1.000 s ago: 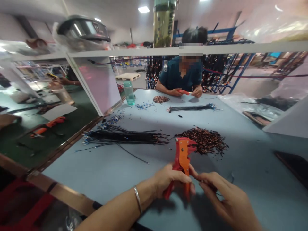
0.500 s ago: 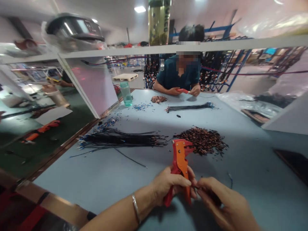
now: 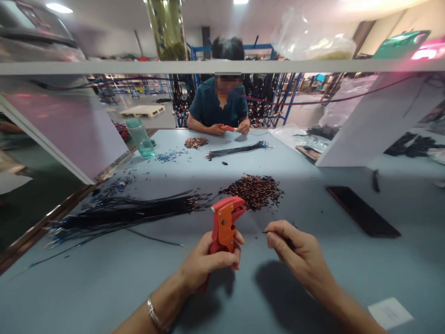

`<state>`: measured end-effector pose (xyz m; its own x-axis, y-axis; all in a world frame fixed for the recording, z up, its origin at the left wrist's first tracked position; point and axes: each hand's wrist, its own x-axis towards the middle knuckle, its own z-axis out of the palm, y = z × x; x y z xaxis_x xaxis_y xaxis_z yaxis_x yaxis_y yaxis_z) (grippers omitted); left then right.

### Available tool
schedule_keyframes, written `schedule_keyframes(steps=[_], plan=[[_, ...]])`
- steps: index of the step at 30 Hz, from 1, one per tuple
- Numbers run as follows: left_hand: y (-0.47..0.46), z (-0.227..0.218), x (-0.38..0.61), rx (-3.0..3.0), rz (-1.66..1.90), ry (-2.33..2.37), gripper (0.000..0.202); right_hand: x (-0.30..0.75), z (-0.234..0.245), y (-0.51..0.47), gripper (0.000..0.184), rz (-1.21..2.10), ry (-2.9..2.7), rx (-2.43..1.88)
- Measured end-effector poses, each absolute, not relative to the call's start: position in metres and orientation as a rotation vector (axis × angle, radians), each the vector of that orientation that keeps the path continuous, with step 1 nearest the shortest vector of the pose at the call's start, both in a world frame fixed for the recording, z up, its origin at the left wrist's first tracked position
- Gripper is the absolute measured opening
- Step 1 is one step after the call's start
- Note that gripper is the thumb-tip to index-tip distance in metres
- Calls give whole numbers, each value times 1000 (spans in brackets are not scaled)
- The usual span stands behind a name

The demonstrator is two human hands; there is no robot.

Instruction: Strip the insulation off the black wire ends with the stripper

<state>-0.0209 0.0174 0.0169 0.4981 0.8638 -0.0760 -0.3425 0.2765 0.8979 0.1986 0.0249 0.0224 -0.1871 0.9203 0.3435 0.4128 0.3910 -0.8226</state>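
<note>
My left hand (image 3: pixel 208 262) is closed round the handles of an orange-red wire stripper (image 3: pixel 224 221), held upright above the blue table (image 3: pixel 104 278). A short way to the right, my right hand (image 3: pixel 295 250) pinches the end of a thin black wire (image 3: pixel 269 232), apart from the stripper's jaws. A bundle of black wires (image 3: pixel 128 213) lies to the left. Just behind the tool sits a heap of small copper-and-black pieces (image 3: pixel 253 188).
Across the table a person in a dark teal shirt (image 3: pixel 219 104) works with a red tool beside a second wire bundle (image 3: pixel 236 149) and a small pile (image 3: pixel 195 142). A teal bottle (image 3: pixel 140 138) stands far left. A dark phone (image 3: pixel 363 211) lies right. A white slip (image 3: pixel 389 313) lies near right.
My right hand has drawn the wire away from the stripper, to the right. The view has swung right, so the table now shows a phone and a paper slip.
</note>
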Motion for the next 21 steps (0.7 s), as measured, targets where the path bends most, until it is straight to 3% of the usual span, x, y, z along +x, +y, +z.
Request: schedule_keyframes(steps=[9, 21], plan=[[12, -2, -14, 729, 532, 442, 36, 201, 30, 23, 9, 438, -1729, -1054], [9, 1, -12, 691, 512, 469, 37, 200, 27, 23, 11, 314, -1861, -962]])
